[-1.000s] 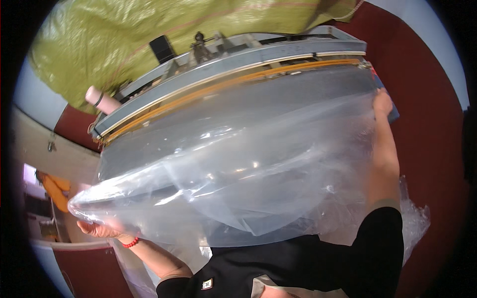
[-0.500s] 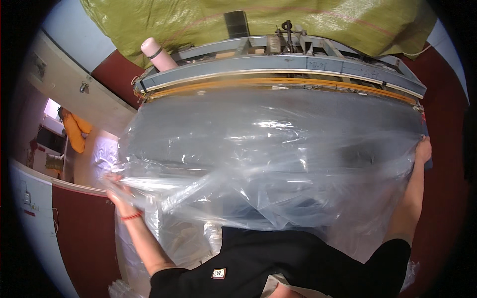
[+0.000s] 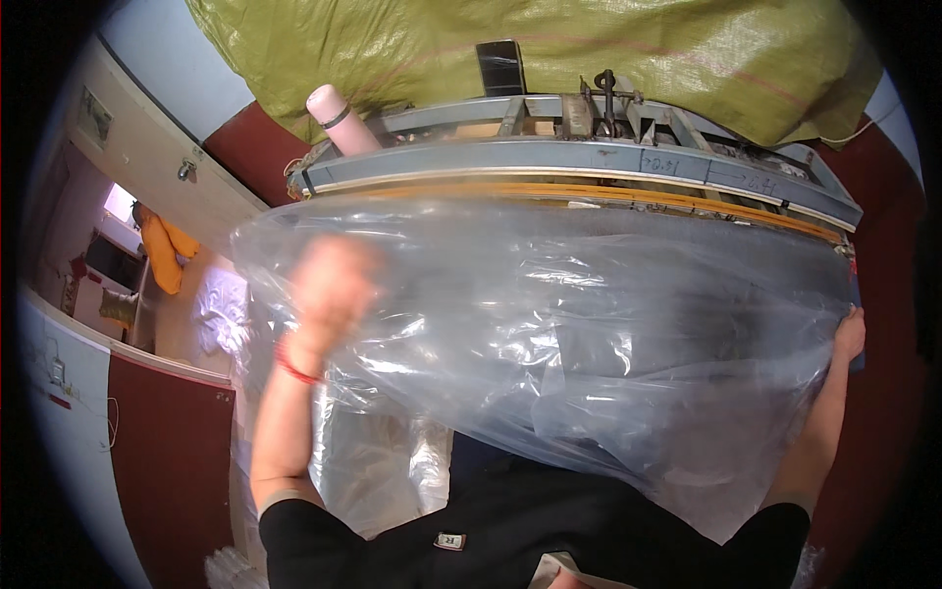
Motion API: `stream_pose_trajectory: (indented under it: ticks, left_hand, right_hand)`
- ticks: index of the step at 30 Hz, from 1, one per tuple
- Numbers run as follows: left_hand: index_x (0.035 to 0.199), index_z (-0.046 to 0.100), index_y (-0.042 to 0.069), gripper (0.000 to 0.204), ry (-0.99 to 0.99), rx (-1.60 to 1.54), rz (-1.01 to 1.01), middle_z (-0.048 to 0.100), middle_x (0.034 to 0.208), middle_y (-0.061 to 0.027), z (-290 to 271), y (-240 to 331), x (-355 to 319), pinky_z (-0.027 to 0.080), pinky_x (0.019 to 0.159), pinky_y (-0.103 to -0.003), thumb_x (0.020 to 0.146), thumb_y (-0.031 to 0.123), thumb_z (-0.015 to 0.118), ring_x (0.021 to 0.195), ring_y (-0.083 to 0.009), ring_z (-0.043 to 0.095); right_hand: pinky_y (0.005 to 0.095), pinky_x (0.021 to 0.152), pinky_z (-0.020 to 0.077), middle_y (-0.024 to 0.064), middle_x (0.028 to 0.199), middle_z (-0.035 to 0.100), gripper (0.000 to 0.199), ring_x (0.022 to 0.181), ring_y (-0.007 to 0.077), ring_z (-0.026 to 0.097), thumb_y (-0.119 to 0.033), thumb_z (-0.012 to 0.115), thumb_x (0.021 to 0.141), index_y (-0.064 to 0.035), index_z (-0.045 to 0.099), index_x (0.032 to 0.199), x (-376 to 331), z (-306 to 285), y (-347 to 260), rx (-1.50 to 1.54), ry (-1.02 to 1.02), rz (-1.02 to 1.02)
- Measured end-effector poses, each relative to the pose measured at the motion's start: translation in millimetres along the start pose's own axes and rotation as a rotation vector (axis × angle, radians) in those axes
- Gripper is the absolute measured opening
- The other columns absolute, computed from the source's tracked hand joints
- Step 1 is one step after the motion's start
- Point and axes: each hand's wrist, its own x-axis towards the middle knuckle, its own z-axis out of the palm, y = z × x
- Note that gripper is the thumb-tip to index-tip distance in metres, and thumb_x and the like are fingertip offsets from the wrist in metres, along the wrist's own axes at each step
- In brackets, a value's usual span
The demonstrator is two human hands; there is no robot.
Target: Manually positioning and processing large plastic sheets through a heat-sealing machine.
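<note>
A wide sheet of clear plastic film (image 3: pixel 579 324) spreads across a dark surface in front of me, wrinkled and shiny, its near part hanging towards my body. My left hand (image 3: pixel 337 285), with a red bracelet at the wrist, is over the left part of the film; motion smears its fingers, so their state is hidden. At the film's right edge, my right hand (image 3: pixel 852 332) is closed on the plastic with the arm stretched out.
Behind the film runs a grey metal frame (image 3: pixel 549 154) with orange strips (image 3: pixel 549 191) along it. On it are a pink bottle (image 3: pixel 341 120) and a dark metal clamp-like fitting (image 3: pixel 607 103). A green tarp (image 3: pixel 608 49) hangs behind. At left is a doorway with a door (image 3: pixel 157 147).
My left hand has left the film's near left edge and moved up and inward over the sheet. The left side of the film has shifted away from me. My right hand keeps its grip.
</note>
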Motion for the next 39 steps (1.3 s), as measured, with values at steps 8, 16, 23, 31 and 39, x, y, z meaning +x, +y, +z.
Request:
stream_pose_trajectory:
  ticks: [8,16,23,31,39]
  left_hand:
    - [0.124,0.039,0.001,0.053,-0.264,0.338,-0.355,0.033,0.133,-0.0194,70,-54,-59,0.029,0.098,-0.041,0.080,0.025,0.055,0.120,-0.0378,0.033]
    - [0.089,0.060,0.001,0.025,-0.148,0.466,-0.235,0.057,0.093,-0.0139,72,-55,-30,0.043,0.073,-0.038,0.077,0.022,0.056,0.084,-0.0314,0.050]
    - [0.060,0.054,-0.001,0.024,0.072,0.456,-0.363,0.051,0.064,-0.0127,106,-100,-17,0.040,0.059,-0.038,0.071,0.017,0.066,0.066,-0.0307,0.048]
    - [0.073,0.056,0.000,0.015,0.248,0.221,-0.395,0.055,0.073,-0.0111,110,-91,-14,0.043,0.066,-0.034,0.069,0.010,0.067,0.073,-0.0265,0.051]
    - [0.087,0.049,0.001,0.021,0.450,0.142,-0.489,0.051,0.078,-0.0100,85,-99,10,0.041,0.064,-0.033,0.087,0.021,0.041,0.068,-0.0199,0.049]
  right_hand:
    - [0.0486,0.071,0.0422,0.0216,0.095,0.057,0.036,0.089,0.0412,0.053,-0.035,0.032,0.091,-0.0057,0.050,0.101,3,1,-4,0.008,-0.033,-0.010]
    - [0.0415,0.075,0.0430,0.0167,0.097,0.059,0.039,0.090,0.0351,0.055,-0.038,0.034,0.091,-0.0073,0.052,0.107,12,21,9,0.105,-0.012,-0.016]
    - [0.0308,0.081,0.0404,0.0034,0.095,0.058,0.040,0.089,0.0162,0.052,-0.035,0.050,0.087,-0.0029,0.055,0.109,71,48,123,1.375,-0.191,0.087]
    - [0.0315,0.096,0.0318,0.0052,0.120,0.049,0.042,0.111,0.0167,0.044,-0.029,0.052,0.087,-0.0048,0.047,0.121,33,-43,153,1.557,-0.097,0.215]
    - [0.0277,0.072,0.0442,0.0026,0.082,0.062,0.026,0.076,0.0138,0.056,-0.021,0.046,0.082,-0.0026,0.064,0.089,58,-29,38,1.037,0.160,0.164]
